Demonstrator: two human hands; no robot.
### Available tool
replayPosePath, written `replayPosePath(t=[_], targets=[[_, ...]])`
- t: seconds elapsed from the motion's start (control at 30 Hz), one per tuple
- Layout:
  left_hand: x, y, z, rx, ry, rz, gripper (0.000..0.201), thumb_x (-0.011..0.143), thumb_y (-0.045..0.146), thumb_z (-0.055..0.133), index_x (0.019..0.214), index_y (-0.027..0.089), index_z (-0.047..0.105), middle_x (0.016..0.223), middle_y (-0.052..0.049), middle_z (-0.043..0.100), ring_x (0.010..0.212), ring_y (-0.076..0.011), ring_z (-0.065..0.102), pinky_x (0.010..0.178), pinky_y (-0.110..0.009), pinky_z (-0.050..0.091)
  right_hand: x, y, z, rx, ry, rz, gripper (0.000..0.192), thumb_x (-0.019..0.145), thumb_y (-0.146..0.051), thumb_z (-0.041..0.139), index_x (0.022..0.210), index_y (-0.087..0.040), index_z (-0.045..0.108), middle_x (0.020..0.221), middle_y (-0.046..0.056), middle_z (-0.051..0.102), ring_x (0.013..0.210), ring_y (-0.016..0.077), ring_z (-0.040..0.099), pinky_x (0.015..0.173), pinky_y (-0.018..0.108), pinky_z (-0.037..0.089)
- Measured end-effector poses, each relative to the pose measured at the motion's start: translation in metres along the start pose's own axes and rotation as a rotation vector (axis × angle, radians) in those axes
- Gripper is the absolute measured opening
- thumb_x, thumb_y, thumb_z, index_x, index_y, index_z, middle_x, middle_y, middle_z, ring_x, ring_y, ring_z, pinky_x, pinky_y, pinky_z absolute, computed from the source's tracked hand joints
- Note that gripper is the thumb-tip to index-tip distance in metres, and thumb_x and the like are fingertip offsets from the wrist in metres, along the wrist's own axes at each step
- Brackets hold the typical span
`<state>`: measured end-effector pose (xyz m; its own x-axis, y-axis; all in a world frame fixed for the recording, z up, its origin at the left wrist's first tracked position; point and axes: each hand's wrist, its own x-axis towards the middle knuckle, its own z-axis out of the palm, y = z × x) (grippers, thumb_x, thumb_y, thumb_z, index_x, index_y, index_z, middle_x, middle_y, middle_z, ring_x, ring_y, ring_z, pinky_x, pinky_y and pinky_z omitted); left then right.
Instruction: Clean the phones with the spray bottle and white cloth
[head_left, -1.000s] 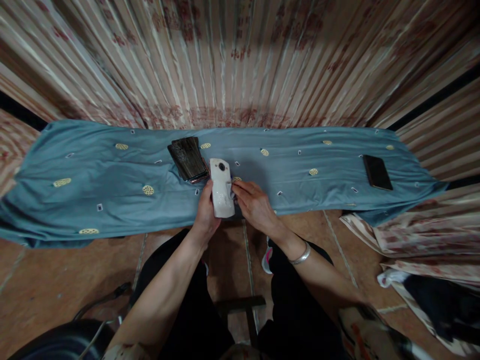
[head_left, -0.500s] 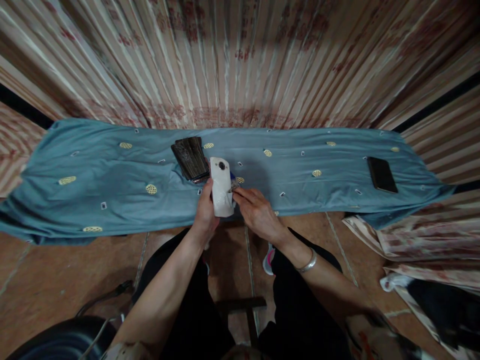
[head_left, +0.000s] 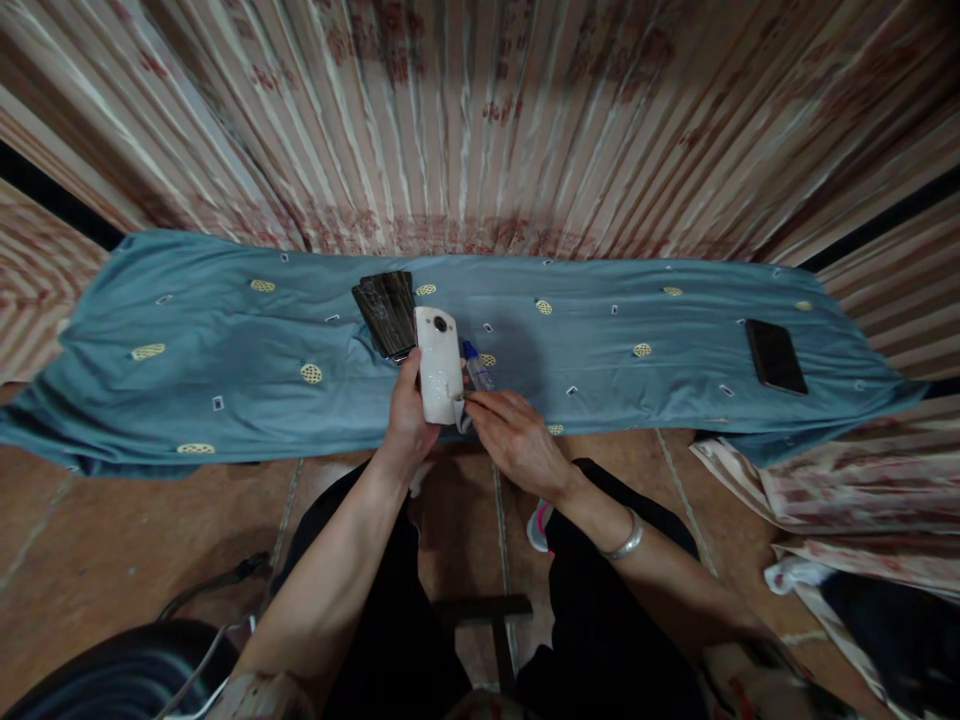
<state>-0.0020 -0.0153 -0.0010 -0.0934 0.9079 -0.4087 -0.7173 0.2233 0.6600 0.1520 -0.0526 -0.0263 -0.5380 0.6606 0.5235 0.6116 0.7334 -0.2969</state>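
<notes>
My left hand [head_left: 406, 415] holds a white phone [head_left: 438, 363] by its left edge, back side up with the round camera lens at the far end. My right hand [head_left: 512, 438] pinches a small pale wipe [head_left: 459, 412] against the phone's near right corner. A small clear bottle with a blue cap [head_left: 475, 366] lies on the cloth just right of the phone. A stack of dark phones [head_left: 387, 312] rests on the blue cloth [head_left: 225, 340] right behind my left hand.
A single black phone [head_left: 775, 356] lies far right on the blue cloth. Striped floral curtains [head_left: 480, 120] hang behind. Folded fabric [head_left: 847, 490] lies on the floor at right. A dark round object [head_left: 120, 680] sits at bottom left. A stool frame [head_left: 484, 610] shows between my knees.
My right hand slid with the wipe from the phone's right edge down to its near corner, which uncovered the blue-capped bottle. The view shifted slightly.
</notes>
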Motion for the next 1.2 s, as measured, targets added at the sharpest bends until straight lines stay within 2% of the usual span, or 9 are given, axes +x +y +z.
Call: replayPosePath(t=[0.2, 0.47, 0.63, 0.83, 1.0, 1.1, 1.2], targets=[[0.002, -0.003, 0.001, -0.027, 0.007, -0.036, 0.038, 0.093, 0.047, 0.053, 0.091, 0.014, 0.072, 0.074, -0.011, 0.076, 0.090, -0.0272, 0.077, 0.081, -0.035, 0.062, 0.004, -0.005, -0.004, 0.018, -0.011, -0.006, 0.032, 0.104, -0.016, 0.045, 0.125, -0.017, 0.069, 0.117, 0.014, 0.073, 0.104, 0.0235, 0.067, 0.095, 0.043, 0.057], [-0.003, -0.002, 0.006, -0.032, 0.026, -0.084, 0.038, 0.094, 0.044, 0.051, 0.091, 0.014, 0.073, 0.083, -0.010, 0.079, 0.091, -0.0258, 0.077, 0.080, -0.033, 0.062, 0.010, -0.016, -0.007, -0.037, 0.073, -0.126, 0.028, 0.102, -0.012, 0.049, 0.123, -0.013, 0.068, 0.116, 0.012, 0.073, 0.104, 0.0215, 0.066, 0.094, 0.036, 0.056], [-0.006, -0.003, 0.011, -0.053, 0.055, -0.089, 0.040, 0.098, 0.039, 0.044, 0.086, 0.014, 0.071, 0.081, -0.010, 0.079, 0.093, -0.0251, 0.077, 0.082, -0.032, 0.061, 0.011, -0.021, -0.007, -0.031, 0.029, -0.103, 0.031, 0.103, -0.011, 0.045, 0.125, -0.017, 0.067, 0.120, 0.012, 0.072, 0.105, 0.0204, 0.066, 0.094, 0.038, 0.056], [-0.002, -0.013, 0.005, -0.054, 0.030, -0.042, 0.030, 0.093, 0.040, 0.055, 0.083, 0.016, 0.070, 0.072, -0.005, 0.076, 0.094, -0.0233, 0.076, 0.086, -0.031, 0.059, 0.012, -0.020, -0.005, -0.029, 0.039, -0.089, 0.031, 0.102, -0.011, 0.046, 0.124, -0.016, 0.068, 0.118, 0.012, 0.073, 0.103, 0.0215, 0.066, 0.092, 0.038, 0.056], [-0.001, -0.022, 0.001, -0.054, -0.006, -0.012, 0.035, 0.083, 0.049, 0.068, 0.091, 0.014, 0.071, 0.081, -0.006, 0.078, 0.099, -0.0244, 0.075, 0.089, -0.031, 0.057, 0.012, -0.014, -0.004, -0.002, 0.012, -0.043, 0.035, 0.101, -0.011, 0.046, 0.129, -0.018, 0.067, 0.122, 0.013, 0.070, 0.108, 0.0236, 0.064, 0.094, 0.043, 0.056], [-0.001, -0.027, 0.002, -0.039, -0.007, -0.022, 0.038, 0.080, 0.052, 0.069, 0.089, 0.015, 0.071, 0.083, -0.007, 0.078, 0.099, -0.0251, 0.075, 0.086, -0.031, 0.057, 0.012, -0.009, -0.004, -0.031, 0.018, -0.028, 0.035, 0.102, -0.012, 0.045, 0.129, -0.019, 0.067, 0.124, 0.013, 0.070, 0.109, 0.0235, 0.065, 0.096, 0.043, 0.056], [-0.002, -0.031, 0.005, -0.018, 0.006, -0.052, 0.036, 0.081, 0.052, 0.068, 0.083, 0.016, 0.070, 0.075, -0.006, 0.076, 0.095, -0.0249, 0.076, 0.082, -0.031, 0.058, 0.012, -0.005, -0.005, -0.068, 0.034, -0.014, 0.034, 0.103, -0.013, 0.044, 0.128, -0.016, 0.067, 0.125, 0.014, 0.071, 0.110, 0.0245, 0.065, 0.097, 0.043, 0.055]])
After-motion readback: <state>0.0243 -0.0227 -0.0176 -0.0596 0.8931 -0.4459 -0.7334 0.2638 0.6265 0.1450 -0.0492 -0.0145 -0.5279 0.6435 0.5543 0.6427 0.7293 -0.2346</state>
